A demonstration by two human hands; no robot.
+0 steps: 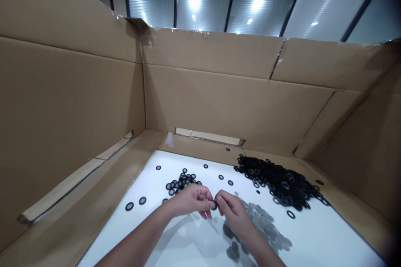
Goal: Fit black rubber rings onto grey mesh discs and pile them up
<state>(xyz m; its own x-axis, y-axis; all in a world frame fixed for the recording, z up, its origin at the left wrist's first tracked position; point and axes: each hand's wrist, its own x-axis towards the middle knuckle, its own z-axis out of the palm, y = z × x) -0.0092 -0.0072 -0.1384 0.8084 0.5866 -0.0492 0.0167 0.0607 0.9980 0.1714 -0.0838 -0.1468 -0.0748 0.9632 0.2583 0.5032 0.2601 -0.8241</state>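
My left hand (194,199) pinches a small black ring (214,205) between thumb and fingers, above the white board (191,238). Close on its right, my right hand (230,208) has its thumb and index fingertips pressed together at the ring's edge; whether they hold a part of their own is too small to tell. Behind my left hand sits a small pile of black rings with grey centres (181,181). Translucent grey discs (266,221) are heaped beneath and right of my right forearm. A large heap of black rings (278,179) lies at the back right.
Tall cardboard walls (219,100) surround the board. Single rings with grey centres (142,200) are scattered at the board's left and back. One loose black ring (291,214) lies in front of the large heap. Windows (203,2) show beyond the cardboard.
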